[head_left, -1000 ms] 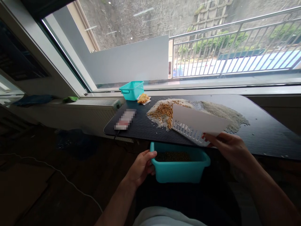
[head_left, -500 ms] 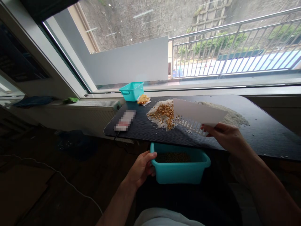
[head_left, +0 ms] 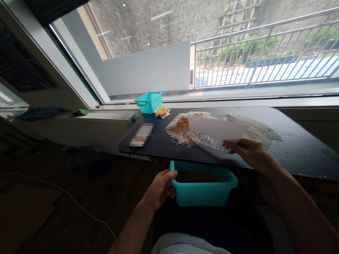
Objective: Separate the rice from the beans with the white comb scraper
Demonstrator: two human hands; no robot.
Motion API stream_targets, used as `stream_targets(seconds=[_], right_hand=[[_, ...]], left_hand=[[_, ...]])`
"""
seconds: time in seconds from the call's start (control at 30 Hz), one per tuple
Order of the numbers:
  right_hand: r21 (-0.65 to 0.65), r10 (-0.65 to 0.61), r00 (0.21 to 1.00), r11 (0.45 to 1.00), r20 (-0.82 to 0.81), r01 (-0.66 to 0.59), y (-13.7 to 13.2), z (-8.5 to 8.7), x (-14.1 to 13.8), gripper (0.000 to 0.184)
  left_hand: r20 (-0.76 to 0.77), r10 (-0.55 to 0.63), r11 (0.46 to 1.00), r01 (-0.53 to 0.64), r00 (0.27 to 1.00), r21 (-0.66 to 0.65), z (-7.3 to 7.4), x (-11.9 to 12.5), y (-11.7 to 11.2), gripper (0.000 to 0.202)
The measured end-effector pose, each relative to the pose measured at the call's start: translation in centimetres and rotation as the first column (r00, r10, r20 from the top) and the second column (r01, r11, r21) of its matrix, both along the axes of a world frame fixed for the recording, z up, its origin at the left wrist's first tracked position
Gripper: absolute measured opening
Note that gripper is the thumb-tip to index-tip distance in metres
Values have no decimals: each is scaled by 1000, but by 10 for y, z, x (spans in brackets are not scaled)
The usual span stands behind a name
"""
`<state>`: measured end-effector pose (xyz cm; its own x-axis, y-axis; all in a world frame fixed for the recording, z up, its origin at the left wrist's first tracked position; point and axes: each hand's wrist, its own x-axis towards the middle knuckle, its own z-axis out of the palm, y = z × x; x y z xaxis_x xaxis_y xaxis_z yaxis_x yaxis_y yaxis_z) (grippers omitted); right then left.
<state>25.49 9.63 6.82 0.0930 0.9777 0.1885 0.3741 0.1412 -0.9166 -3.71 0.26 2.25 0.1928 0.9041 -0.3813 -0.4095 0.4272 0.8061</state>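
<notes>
My left hand is closed round the left rim of a turquoise plastic bin, held below the table's front edge. Small dark grains lie in it. My right hand pinches the right end of a white slotted card, its row of slots facing down and toward me. The card is tilted over a pile of white grains and hides part of it. Golden round beans lie on that pile. To the right spreads a heap of greyish-white grains, partly behind the card.
Another turquoise bin stands at the table's back left, beside a yellowish crumpled item on white paper. A blurred-out flat device with a cable lies at the left of the dark table. A radiator and window border the table.
My right hand has moved the slotted card slightly left, so it covers more of the golden beans. My left hand and the bin stay nearly where they were.
</notes>
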Motion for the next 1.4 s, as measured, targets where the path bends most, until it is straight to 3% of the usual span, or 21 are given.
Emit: stream_targets(seconds=[0.23, 0.47, 0.67, 0.93, 1.23, 1.4], right_hand=[[-1, 51, 999, 999, -7, -51, -6, -7, 11, 54], [-25, 43, 998, 999, 36, -42, -17, 0, 15, 61], [-61, 43, 999, 997, -15, -44, -26, 5, 15, 58], [-64, 48, 999, 997, 10, -47, -17, 3, 10, 64], [-9, 107, 994, 994, -37, -108, -11, -2, 9, 53], [-51, 131, 991, 990, -10, -132, -10, -2, 9, 54]], left_hand=[[1, 7, 1000, -7, 1000, -8, 1, 0, 1, 55], [1, 0, 1000, 0, 1000, -10, 0, -1, 0, 55], [6, -8, 1000, 8, 1000, -9, 0, -1, 0, 55], [-4, -17, 1000, 17, 1000, -4, 2, 0, 0, 56], [-12, -29, 999, 29, 1000, 13, 0, -1, 0, 57], [5, -12, 1000, 12, 1000, 5, 0, -1, 0, 55]])
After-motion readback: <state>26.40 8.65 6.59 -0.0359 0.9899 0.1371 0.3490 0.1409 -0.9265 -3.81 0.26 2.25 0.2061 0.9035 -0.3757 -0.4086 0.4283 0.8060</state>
